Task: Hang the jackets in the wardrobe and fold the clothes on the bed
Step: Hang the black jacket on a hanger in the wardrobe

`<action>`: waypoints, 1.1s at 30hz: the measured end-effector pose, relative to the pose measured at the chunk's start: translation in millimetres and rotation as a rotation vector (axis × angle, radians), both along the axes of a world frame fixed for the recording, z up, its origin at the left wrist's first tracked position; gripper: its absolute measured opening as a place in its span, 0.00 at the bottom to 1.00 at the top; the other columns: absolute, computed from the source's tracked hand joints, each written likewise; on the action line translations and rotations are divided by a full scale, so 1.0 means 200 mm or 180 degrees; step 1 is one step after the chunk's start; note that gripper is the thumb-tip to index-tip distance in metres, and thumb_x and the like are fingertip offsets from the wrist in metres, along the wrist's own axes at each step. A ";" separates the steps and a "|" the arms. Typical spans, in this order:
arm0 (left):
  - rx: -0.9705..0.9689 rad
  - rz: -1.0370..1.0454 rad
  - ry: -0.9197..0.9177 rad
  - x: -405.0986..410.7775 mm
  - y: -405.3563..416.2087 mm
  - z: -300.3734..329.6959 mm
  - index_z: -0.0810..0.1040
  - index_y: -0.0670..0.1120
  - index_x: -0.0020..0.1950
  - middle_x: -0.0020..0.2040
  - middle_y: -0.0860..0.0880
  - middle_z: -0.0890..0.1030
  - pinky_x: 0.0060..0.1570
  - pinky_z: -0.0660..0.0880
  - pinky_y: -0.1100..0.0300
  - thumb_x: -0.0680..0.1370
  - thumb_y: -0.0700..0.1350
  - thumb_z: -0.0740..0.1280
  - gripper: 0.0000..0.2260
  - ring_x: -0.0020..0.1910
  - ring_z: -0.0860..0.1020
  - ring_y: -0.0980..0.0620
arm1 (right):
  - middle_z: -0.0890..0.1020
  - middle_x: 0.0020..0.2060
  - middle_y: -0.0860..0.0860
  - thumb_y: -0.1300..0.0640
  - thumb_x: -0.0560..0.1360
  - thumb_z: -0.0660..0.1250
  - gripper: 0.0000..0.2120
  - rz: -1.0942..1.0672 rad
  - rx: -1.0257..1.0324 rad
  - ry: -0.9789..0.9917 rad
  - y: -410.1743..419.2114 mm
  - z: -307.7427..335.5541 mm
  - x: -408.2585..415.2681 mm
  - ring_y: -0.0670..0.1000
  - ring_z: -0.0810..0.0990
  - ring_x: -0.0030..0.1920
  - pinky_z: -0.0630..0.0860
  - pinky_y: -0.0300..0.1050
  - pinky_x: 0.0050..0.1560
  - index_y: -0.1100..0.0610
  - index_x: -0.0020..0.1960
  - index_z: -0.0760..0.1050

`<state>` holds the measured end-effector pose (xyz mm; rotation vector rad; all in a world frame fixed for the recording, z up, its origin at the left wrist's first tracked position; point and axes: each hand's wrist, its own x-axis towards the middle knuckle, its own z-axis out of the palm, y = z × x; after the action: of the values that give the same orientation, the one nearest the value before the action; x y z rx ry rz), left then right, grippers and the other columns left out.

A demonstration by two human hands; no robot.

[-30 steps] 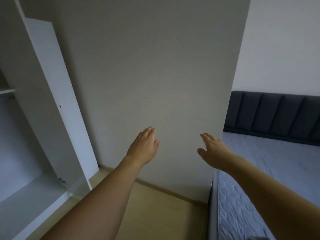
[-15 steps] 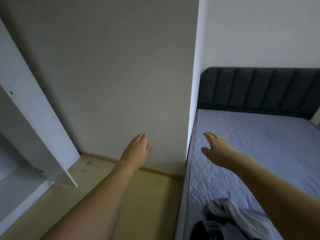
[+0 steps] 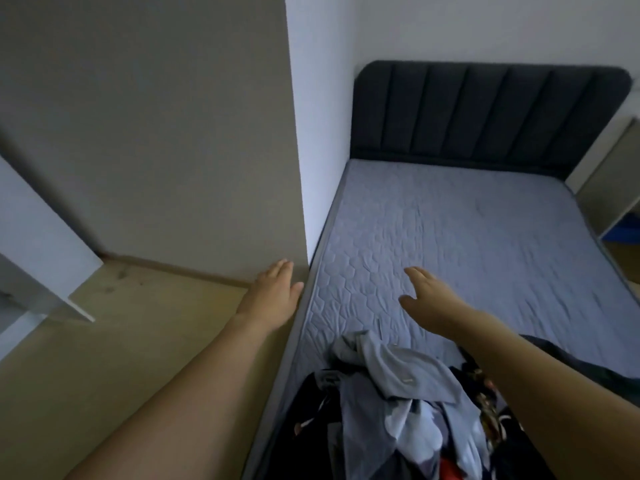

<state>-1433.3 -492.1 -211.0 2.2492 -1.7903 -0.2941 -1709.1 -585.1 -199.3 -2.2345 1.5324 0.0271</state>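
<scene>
Beside the wall, our view has swung from the wardrobe [image 3: 41,244] to the bed [image 3: 485,258], so with left hand [image 3: 273,296] and right hand [image 3: 429,299] both spread and holding nothing, we likely reach next for the clothes [image 3: 391,403].

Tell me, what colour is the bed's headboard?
The headboard is dark charcoal grey with vertical padded panels, shown best in the head view.

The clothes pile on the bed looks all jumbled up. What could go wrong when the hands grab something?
The clothes pile is tangled, grey and dark pieces overlapping, so pulling one may drag others along. It lies near the mattress edge beside the floor, so pieces could slip off. Both the left hand and right hand are open and hold nothing yet.
</scene>
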 end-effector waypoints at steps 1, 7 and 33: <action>0.0022 0.0001 0.0054 -0.05 -0.03 -0.03 0.59 0.38 0.78 0.78 0.40 0.60 0.75 0.55 0.54 0.84 0.50 0.57 0.25 0.77 0.59 0.45 | 0.57 0.78 0.52 0.47 0.79 0.59 0.33 -0.0013 0.0013 0.0003 -0.01 -0.04 -0.05 0.56 0.60 0.75 0.58 0.50 0.73 0.56 0.79 0.51; 0.0264 -0.0085 0.0156 -0.50 -0.09 -0.20 0.59 0.38 0.78 0.78 0.40 0.60 0.75 0.54 0.56 0.84 0.50 0.57 0.26 0.77 0.58 0.46 | 0.56 0.78 0.53 0.49 0.80 0.58 0.32 0.0014 0.0244 -0.0013 -0.08 -0.16 -0.47 0.56 0.59 0.75 0.58 0.49 0.73 0.56 0.79 0.50; 0.1415 -0.0141 0.0783 -2.86 -0.44 -1.26 0.62 0.41 0.76 0.76 0.43 0.64 0.72 0.61 0.54 0.83 0.50 0.59 0.24 0.75 0.64 0.46 | 0.60 0.76 0.53 0.53 0.79 0.59 0.29 -0.0722 0.1318 0.0209 -0.33 -1.20 -2.98 0.58 0.63 0.73 0.63 0.51 0.72 0.57 0.77 0.55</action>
<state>-2005.2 -579.7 -463.0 2.3175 -1.7764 -1.0196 -2304.5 -650.7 -439.7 -1.7466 1.6326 0.3224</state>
